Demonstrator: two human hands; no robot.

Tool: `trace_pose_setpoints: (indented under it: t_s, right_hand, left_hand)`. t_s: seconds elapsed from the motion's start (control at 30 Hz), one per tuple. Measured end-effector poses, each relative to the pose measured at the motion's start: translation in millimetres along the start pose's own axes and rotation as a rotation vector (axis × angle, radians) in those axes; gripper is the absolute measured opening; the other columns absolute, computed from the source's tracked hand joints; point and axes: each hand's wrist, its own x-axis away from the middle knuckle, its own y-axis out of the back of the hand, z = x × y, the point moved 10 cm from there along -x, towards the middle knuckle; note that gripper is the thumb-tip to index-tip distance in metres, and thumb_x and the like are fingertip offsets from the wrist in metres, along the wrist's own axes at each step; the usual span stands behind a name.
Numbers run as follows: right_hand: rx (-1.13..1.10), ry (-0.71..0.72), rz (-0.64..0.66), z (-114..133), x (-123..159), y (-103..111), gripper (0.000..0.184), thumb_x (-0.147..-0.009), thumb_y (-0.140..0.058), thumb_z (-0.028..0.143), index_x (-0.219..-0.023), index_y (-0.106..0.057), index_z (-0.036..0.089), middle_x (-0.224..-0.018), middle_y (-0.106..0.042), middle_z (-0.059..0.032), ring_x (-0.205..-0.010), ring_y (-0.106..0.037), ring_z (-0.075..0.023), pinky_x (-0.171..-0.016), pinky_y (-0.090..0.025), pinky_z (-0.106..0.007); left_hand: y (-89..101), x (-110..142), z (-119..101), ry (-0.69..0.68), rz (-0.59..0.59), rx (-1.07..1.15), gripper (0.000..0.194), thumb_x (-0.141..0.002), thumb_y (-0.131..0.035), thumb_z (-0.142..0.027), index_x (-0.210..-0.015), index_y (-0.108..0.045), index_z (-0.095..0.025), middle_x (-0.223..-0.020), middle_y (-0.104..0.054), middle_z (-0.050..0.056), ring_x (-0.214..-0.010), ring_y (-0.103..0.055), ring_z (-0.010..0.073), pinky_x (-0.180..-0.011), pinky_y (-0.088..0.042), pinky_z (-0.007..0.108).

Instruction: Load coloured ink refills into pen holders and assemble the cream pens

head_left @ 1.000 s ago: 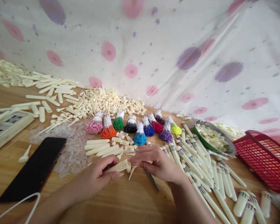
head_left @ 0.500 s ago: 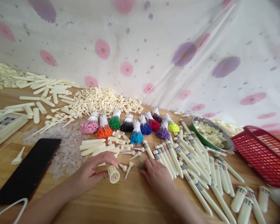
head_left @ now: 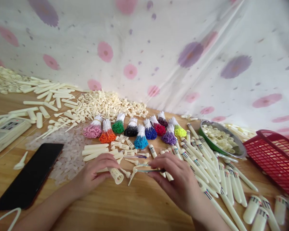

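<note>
- My left hand [head_left: 95, 171] grips a barrel [head_left: 116, 175], mouth towards five o'clock;
- my right hand [head_left: 180, 178] pinches tweezers [head_left: 154, 171], pointing nine o'clock; tips beside a peg [head_left: 132, 177] lying one-to-seven

Both forearms are bare and angled inward, the hands being held low and well apart. The left forearm [head_left: 55, 203] is laid at a shallow slant, and the left hand [head_left: 93, 173] is curled into a closed grip — its fingers are arched over the top, while the thumb [head_left: 102, 176] is set below. The right forearm [head_left: 208, 218] is cut off by the bottom edge of view. The right hand [head_left: 178, 181] is turned with its back upward, its fingertips and thumb drawn close in a pinch — directed toward the left hand.
</note>
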Motion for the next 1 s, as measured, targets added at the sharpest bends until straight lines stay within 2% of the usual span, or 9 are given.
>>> trace_pose_setpoints:
  t_s: [0.1,0.23,0.47,0.73,1.0]
  right_hand:
    - [-0.013,-0.005,0.008,15.6,1.2,-16.5,0.005,-0.088,-0.052,0.018,-0.086,-0.057,0.017,-0.072,-0.062,-0.0021,-0.066,-0.057,-0.0135,-0.058,-0.045,-0.024]
    - [0.031,0.028,0.021,26.8,3.3,-34.4,0.011,-0.088,-0.05,0.014,-0.082,-0.059,0.015,-0.069,-0.062,-0.0028,-0.062,-0.055,-0.0134,-0.056,-0.044,-0.024]
    - [0.156,0.089,0.082,29.3,0.1,-41.3,0.016,-0.088,-0.047,0.013,-0.078,-0.06,0.015,-0.067,-0.059,-0.002,-0.061,-0.052,-0.014,-0.053,-0.04,-0.025]
    - [0.23,0.117,0.219,29.4,3.3,-50.2,0.021,-0.088,-0.047,0.013,-0.068,-0.053,0.015,-0.066,-0.057,-0.0013,-0.06,-0.045,-0.0131,-0.052,-0.032,-0.026]
    - [0.264,0.128,0.201,31.4,2.3,-45.7,0.022,-0.089,-0.047,0.014,-0.067,-0.052,0.015,-0.067,-0.057,-0.0018,-0.059,-0.045,-0.0125,-0.051,-0.029,-0.026]
  left_hand:
    - [8.0,2.9,1.3,-0.023,-0.105,-0.007,0.015,-0.085,-0.053,-0.016,-0.097,-0.06,-0.022,-0.093,-0.065,0.006,-0.096,-0.059,0.0183,-0.089,-0.045,0.034]
    - [11.5,3.6,-0.7,-0.015,-0.166,-0.033,0.015,-0.083,-0.054,-0.013,-0.095,-0.057,-0.021,-0.09,-0.062,0.005,-0.089,-0.06,0.017,-0.078,-0.049,0.028]
    - [8.9,0.6,-5.4,-0.003,-0.141,-0.073,0.021,-0.079,-0.055,-0.007,-0.094,-0.059,-0.022,-0.089,-0.061,0.003,-0.085,-0.061,0.0152,-0.074,-0.049,0.026]
    - [3.9,0.2,-7.0,0.011,-0.1,-0.101,0.021,-0.079,-0.054,-0.007,-0.092,-0.061,-0.021,-0.09,-0.061,0.004,-0.085,-0.061,0.0153,-0.073,-0.05,0.025]
    - [0.0,0.8,-3.4,0.03,-0.083,-0.065,0.021,-0.08,-0.054,-0.009,-0.095,-0.062,-0.021,-0.092,-0.064,0.005,-0.089,-0.062,0.0173,-0.074,-0.052,0.026]
